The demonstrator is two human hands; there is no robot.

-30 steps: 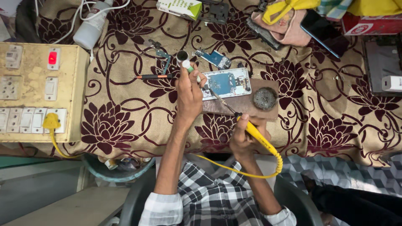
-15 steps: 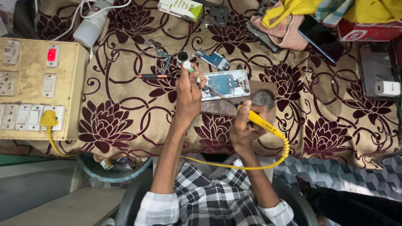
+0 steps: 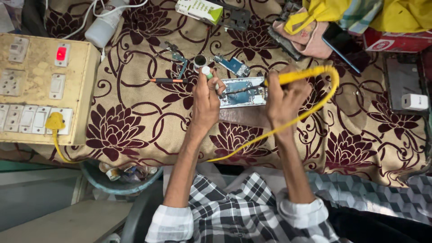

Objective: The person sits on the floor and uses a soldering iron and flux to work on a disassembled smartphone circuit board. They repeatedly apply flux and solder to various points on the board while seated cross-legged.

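Note:
An opened phone point(image 3: 245, 92) with its blue circuit board showing lies flat on the flowered cloth. My right hand point(image 3: 284, 100) grips a yellow-handled soldering iron point(image 3: 297, 76); its metal tip reaches left over the phone's board. The iron's yellow cord point(image 3: 315, 108) loops round the hand and runs down off the table edge. My left hand point(image 3: 206, 100) rests at the phone's left end and holds a small white and green tube point(image 3: 208, 73) upright between the fingers.
A yellowed switchboard point(image 3: 42, 87) with a lit red switch and a yellow plug point(image 3: 55, 121) sits at left. An orange-handled screwdriver point(image 3: 166, 80), tweezers point(image 3: 180, 63), a small black pot point(image 3: 199, 60), a loose blue board point(image 3: 231, 65), a dark phone point(image 3: 339, 42) and cloths lie beyond the phone.
My right hand has lifted from the table's near edge up to the phone, swinging the soldering iron so its tip now lies over the board. My left hand stays put.

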